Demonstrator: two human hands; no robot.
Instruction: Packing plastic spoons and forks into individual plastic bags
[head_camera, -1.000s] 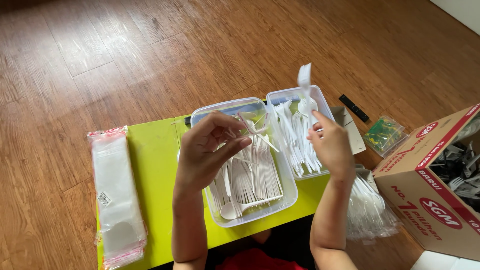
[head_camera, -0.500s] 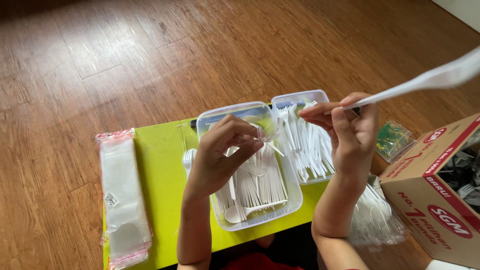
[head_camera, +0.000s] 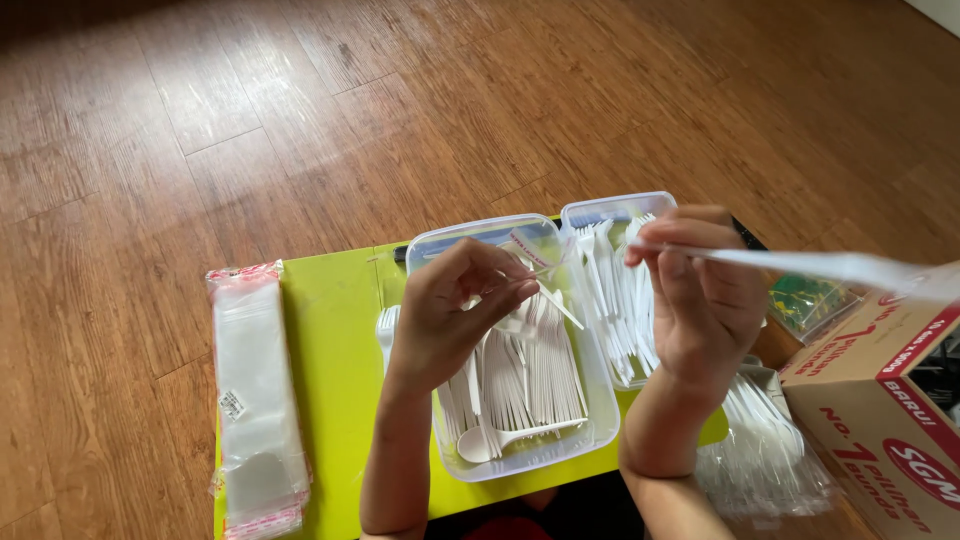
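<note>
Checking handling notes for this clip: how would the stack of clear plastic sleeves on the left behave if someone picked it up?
The stack of clear sleeves is thin film lying flat on the green table, so it would probably sag and feel light. Its glossy layers would likely slide apart unless pinched at the red-edged end.

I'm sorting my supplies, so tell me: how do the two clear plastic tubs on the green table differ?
The near tub is larger and holds white spoons, one lying crosswise at its front; the far tub is smaller and holds white forks. The left hand hovers over the near tub, while the right hand partly covers the far tub. Both are clear, rectangular, lidless and side by side.
</note>
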